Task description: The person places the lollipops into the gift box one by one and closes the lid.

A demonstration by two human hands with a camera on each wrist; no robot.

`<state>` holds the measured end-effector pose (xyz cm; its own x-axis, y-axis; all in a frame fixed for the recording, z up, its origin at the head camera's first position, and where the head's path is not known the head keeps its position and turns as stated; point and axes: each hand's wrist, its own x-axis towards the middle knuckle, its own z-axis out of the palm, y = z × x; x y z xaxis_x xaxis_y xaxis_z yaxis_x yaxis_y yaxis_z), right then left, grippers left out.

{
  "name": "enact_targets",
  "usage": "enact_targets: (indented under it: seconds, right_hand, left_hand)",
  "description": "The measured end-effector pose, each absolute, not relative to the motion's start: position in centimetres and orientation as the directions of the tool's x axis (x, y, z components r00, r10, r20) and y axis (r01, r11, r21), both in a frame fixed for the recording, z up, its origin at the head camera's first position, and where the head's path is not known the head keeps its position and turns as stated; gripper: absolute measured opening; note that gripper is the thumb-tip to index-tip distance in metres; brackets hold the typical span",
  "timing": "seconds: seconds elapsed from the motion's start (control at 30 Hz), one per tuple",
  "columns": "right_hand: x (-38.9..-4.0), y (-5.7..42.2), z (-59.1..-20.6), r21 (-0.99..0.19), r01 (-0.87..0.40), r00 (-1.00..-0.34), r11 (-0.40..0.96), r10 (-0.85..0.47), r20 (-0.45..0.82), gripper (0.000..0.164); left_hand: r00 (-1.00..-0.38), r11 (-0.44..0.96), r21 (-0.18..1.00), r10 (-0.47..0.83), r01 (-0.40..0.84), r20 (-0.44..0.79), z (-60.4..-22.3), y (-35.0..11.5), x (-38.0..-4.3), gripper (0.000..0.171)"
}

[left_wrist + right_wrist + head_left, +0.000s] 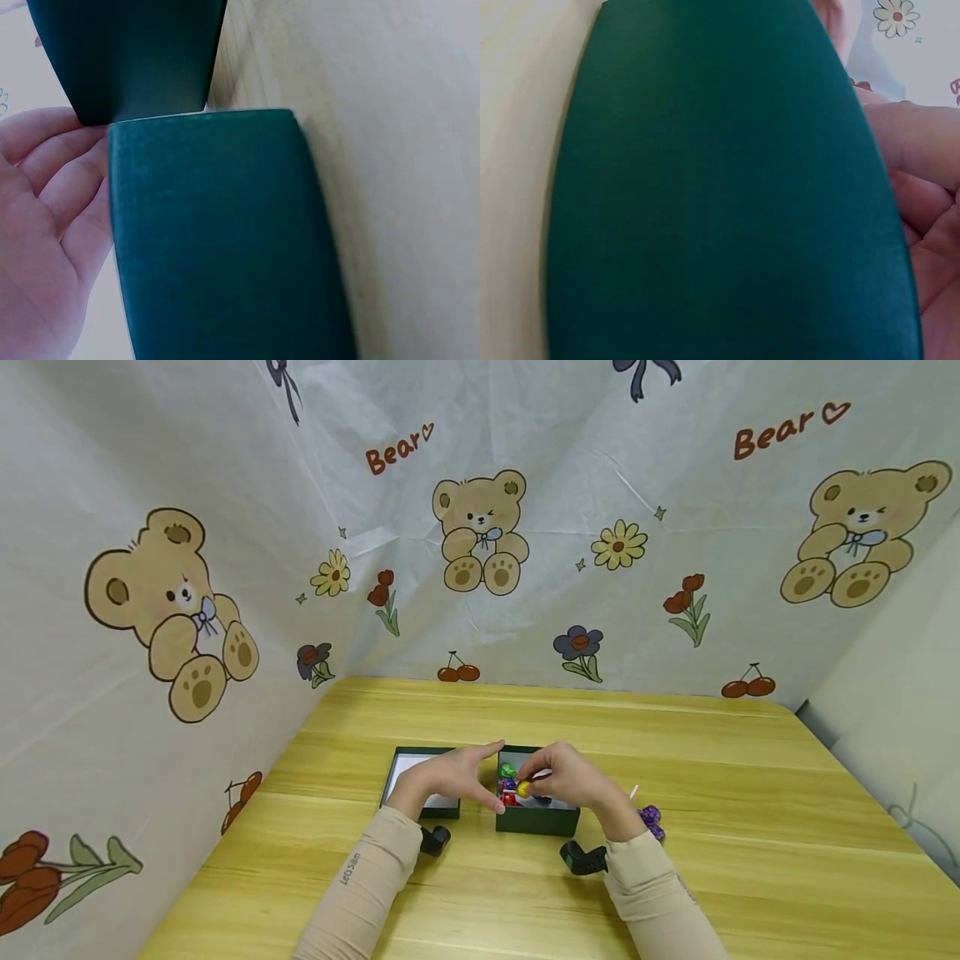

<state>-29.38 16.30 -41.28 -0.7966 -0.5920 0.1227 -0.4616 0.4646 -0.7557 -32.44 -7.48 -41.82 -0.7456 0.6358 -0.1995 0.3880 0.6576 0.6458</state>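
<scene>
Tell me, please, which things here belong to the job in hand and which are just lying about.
In the job:
yellow sweet, in the right hand
box, with more sweets inside
left hand, at the box's edge

Lying about, though perhaps belonging:
lid, left of the box
purple sweets, right of the box

The head camera looks forward and down on the counter from well back, taking in the left hand, right hand and cloth behind. The left wrist camera, rolled sideways, faces the tray at close range, the box beyond. The right wrist camera, rolled oppositely, faces the box's wall close up. All three views share the box.
</scene>
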Motion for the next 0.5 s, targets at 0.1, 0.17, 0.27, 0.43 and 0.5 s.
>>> enact_targets:
  seconds: [0.1,0.17,0.27,0.43,0.5]
  right_hand:
    - [-29.45,16.16,-41.52,-0.749,-0.466,-0.792,0.472,-0.6,0.115,0.013]
    - [-29.49,16.08,-41.66,-0.745,-0.467,-0.789,0.476,-0.604,0.108,0.012]
    - [-29.51,15.94,-41.81,-0.746,-0.456,-0.794,0.485,-0.601,0.094,0.012]
    - [-29.49,15.53,-42.01,-0.717,-0.447,-0.816,0.535,-0.572,0.081,0.012]
    - [-29.46,15.34,-42.08,-0.693,-0.454,-0.822,0.56,-0.564,0.083,0.011]
  left_hand:
    - [-0.747,0.658,0.649,0.633,0.381,-0.203,-41.83,-7.49,-32.4,0.112]
    - [-0.746,0.656,0.653,0.633,0.378,-0.204,-41.83,-7.5,-32.36,0.112]
    - [-0.746,0.654,0.658,0.634,0.374,-0.205,-41.83,-7.51,-32.32,0.112]
    - [-0.749,0.653,0.66,0.631,0.371,-0.204,-41.83,-7.54,-32.34,0.111]
    - [-0.749,0.651,0.664,0.63,0.367,-0.203,-41.83,-7.56,-32.34,0.111]
